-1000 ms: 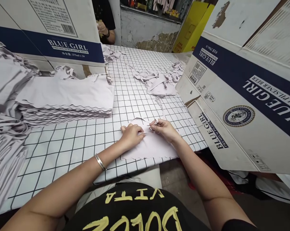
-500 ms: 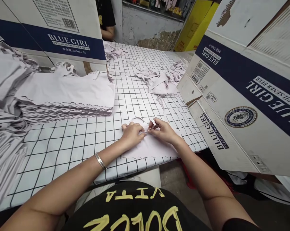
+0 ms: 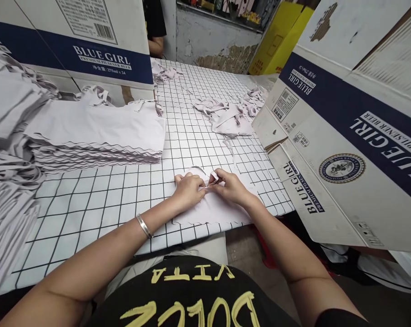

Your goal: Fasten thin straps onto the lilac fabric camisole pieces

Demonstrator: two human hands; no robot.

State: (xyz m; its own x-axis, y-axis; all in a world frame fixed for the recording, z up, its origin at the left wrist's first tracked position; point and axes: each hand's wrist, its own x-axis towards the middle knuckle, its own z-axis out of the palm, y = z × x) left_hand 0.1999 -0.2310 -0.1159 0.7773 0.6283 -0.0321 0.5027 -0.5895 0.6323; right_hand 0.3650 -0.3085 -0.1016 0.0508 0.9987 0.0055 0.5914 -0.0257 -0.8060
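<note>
A pale lilac garment (image 3: 212,210) with a scalloped hem lies flat at the near edge of the grid-patterned table (image 3: 99,204). My left hand (image 3: 188,190) rests on its upper part, fingers curled and pinching the fabric. My right hand (image 3: 230,186) is right beside it, fingers pinched on a thin strap (image 3: 213,176) of the same garment. The two hands almost touch. A silver bangle sits on my left wrist.
A tall stack of folded lilac garments (image 3: 96,136) lies left, more piles (image 3: 7,150) at the far left. Loose garments (image 3: 226,118) lie farther back. Blue Girl cardboard boxes stand at the right (image 3: 345,136) and back left (image 3: 89,41). Another person's arm (image 3: 156,43) shows behind.
My right hand has drawn the strap inward toward my left hand. The left hand stays put on the fabric. The view has shifted slightly.
</note>
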